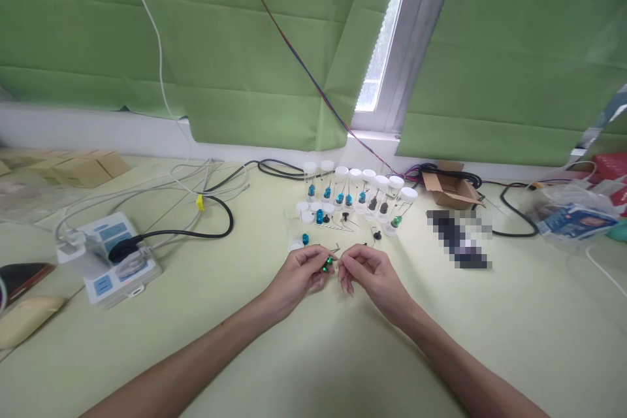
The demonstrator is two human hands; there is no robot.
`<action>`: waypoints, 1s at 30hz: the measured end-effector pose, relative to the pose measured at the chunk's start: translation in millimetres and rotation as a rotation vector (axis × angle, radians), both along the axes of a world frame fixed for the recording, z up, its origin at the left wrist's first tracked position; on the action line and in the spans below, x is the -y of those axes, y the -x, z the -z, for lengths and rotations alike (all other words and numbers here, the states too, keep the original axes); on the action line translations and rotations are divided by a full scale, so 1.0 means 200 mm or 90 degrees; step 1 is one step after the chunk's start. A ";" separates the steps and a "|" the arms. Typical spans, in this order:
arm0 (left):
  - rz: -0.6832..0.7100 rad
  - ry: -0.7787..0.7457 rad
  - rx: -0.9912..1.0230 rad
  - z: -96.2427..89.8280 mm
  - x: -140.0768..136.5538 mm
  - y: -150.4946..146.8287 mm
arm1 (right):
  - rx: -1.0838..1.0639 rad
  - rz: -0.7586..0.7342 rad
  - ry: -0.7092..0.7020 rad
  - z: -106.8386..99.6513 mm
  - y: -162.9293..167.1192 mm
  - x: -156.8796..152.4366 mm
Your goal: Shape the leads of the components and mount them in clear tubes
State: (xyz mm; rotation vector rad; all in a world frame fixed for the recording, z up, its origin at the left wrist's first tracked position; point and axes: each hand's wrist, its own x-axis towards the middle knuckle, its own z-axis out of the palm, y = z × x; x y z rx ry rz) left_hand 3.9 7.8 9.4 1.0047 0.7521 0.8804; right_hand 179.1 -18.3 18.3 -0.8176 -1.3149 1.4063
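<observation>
My left hand (304,270) pinches a small shiny green metal part (327,264) between thumb and fingers. Close beside it, my right hand (368,270) has thumb and forefinger pressed together; whatever they hold is too small to make out. Just beyond the hands lie a loose blue metal part (305,239), another blue part (319,216) and a black part (377,235) near a thin bent key. Behind these, several clear tubes (372,194) with white caps stand in a slanting row, holding blue, dark or green parts and thin rods.
A white power strip (122,261) with plugs and cables lies to the left, near a computer mouse (30,320). An open cardboard box (450,188) stands behind right. Plastic-wrapped packets (578,219) lie far right, yellowish boxes (83,168) far left. Green blinds (255,46) hang behind.
</observation>
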 end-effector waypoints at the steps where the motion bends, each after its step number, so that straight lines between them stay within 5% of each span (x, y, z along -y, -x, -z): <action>1: -0.003 -0.003 -0.003 0.00 0.00 0.00 | -0.001 0.003 0.001 0.00 0.00 0.00; 30: -0.039 -0.108 -0.068 0.01 0.03 -0.01 | 0.025 -0.027 -0.082 0.01 0.01 0.03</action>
